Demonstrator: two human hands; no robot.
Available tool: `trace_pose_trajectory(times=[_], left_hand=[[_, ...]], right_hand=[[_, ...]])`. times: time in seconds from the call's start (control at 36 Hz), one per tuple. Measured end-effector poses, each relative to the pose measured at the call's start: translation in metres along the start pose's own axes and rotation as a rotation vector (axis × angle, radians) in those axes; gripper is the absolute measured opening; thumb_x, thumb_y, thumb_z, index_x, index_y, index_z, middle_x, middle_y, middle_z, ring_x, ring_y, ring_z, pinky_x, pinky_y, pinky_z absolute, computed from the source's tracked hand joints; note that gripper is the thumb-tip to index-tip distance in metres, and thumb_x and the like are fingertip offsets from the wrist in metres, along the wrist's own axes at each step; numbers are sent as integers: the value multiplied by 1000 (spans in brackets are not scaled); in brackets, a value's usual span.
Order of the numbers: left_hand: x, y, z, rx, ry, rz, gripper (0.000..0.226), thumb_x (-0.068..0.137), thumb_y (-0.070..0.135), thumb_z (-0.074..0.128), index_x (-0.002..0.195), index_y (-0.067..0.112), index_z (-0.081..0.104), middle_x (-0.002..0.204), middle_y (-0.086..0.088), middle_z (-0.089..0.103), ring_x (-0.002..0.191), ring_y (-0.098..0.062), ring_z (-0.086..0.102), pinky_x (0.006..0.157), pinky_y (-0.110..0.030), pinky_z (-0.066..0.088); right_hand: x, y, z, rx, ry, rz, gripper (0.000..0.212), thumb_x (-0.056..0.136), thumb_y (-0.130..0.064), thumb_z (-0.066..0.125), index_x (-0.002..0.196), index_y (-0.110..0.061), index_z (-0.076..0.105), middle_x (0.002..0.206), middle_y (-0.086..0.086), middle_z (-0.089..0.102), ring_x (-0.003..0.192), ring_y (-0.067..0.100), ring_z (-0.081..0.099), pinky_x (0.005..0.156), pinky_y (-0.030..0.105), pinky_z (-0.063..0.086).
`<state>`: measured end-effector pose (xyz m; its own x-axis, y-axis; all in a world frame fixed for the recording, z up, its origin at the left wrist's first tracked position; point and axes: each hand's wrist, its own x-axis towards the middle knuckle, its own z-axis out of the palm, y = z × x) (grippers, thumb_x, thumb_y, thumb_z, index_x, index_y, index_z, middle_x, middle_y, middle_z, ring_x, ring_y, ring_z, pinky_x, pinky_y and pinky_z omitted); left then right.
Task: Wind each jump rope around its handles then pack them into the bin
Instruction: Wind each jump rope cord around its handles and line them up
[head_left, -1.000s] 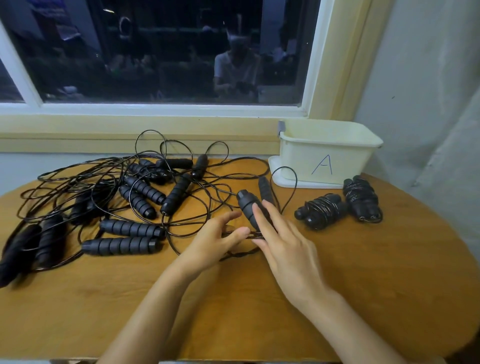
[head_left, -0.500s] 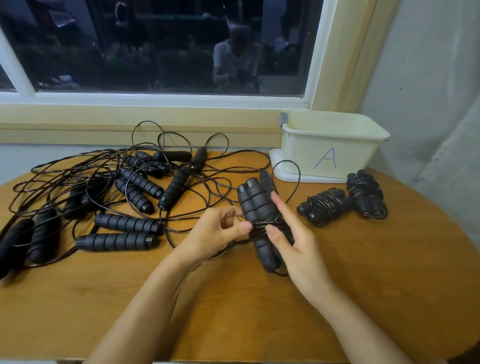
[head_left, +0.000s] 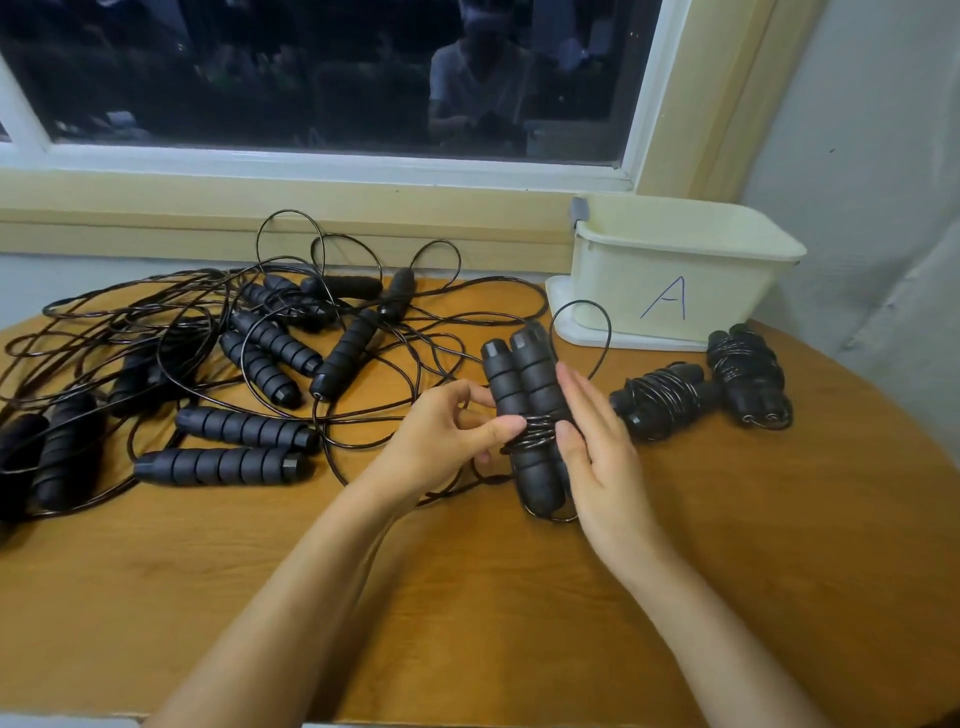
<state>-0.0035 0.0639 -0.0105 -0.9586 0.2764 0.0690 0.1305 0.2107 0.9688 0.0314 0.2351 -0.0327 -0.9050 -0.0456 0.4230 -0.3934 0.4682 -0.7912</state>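
Two black ribbed handles (head_left: 524, 384) of one jump rope stand side by side above the table centre, with a few turns of black cord around their middle. My right hand (head_left: 597, 447) holds this pair from the right, fingers along it. My left hand (head_left: 447, 436) pinches the cord at the left side of the wraps. A loose loop of cord (head_left: 582, 332) arcs up behind the handles. Two wound rope bundles (head_left: 665, 400) (head_left: 748, 374) lie to the right. The cream bin (head_left: 675, 270) marked "A" stands at the back right.
A tangle of several unwound ropes with black handles (head_left: 223, 374) covers the left half of the round wooden table (head_left: 467, 597). The bin sits on a white lid or tray (head_left: 566, 327). A window sill and wall run behind; a grey curtain hangs at the right.
The handle pair has been lifted off the table and stood more upright between my hands. Turns of cord now show around its middle. My left hand shifted to the wraps.
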Motion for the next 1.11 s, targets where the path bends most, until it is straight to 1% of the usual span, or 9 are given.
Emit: trace_pose_trajectory(times=[0.08,0.19,0.33,0.44,0.56,0.69,0.83,0.97,1.11], left_hand=[[-1,-3,8,-38,132,5,39,74,33,76,101,11,59,83,-8,76,56,-7,60,60,-20,51],[-1,-2,14,-15,206,-8,43,68,40,75,98,13,61,78,-7,75,54,-9,60,59,-23,51],[-1,1,14,-80,94,-94,31,84,23,75,108,9,61,89,-11,76,53,-5,59,63,-14,53],[-4,8,1,-87,-132,-105,39,94,32,63,127,15,56,88,0,77,79,-7,70,85,-14,51],[-9,-3,-16,-202,-342,-73,93,70,72,70,142,18,46,128,-1,67,124,-17,59,110,-38,39],[-23,-14,13,-377,-396,-79,89,60,44,91,134,13,53,132,-9,63,128,-27,56,110,-40,41],[-24,-9,39,61,-122,157,3,93,19,67,90,18,67,85,4,68,85,-7,63,83,-27,49],[-15,31,-3,696,94,549,39,98,51,42,99,17,61,87,5,65,80,-13,62,71,-39,52],[-12,59,-33,1254,75,1001,36,100,40,38,101,11,59,81,-1,64,70,-21,61,55,-33,50]], right_hand=[[-3,5,7,-313,32,-132,62,99,-25,45,155,-26,21,158,-2,31,138,8,31,99,4,31],[-9,6,14,-621,-53,-192,88,89,-40,63,158,-34,9,162,9,19,136,26,37,77,26,52],[-8,3,15,-810,-24,-144,101,72,-40,84,155,-19,30,157,18,30,111,34,55,61,30,57],[-3,3,4,-834,-52,-180,93,76,-31,82,153,-18,32,154,21,33,107,38,56,62,34,59],[5,1,-17,-841,-76,-142,87,80,-32,78,153,-15,34,153,20,35,109,40,56,63,36,59],[12,-12,-41,-773,-86,-122,84,95,-38,61,159,-26,7,163,8,11,130,34,37,88,37,50],[13,-27,-58,-715,-101,-95,85,97,-38,56,158,-29,-2,164,2,4,135,31,29,99,37,43],[3,-21,-67,-764,-116,-97,86,98,-42,54,158,-25,-6,164,1,4,132,30,33,96,35,46],[-11,-15,-53,-781,-158,-118,90,99,-46,50,156,-22,-16,164,3,4,130,28,36,97,31,47]])
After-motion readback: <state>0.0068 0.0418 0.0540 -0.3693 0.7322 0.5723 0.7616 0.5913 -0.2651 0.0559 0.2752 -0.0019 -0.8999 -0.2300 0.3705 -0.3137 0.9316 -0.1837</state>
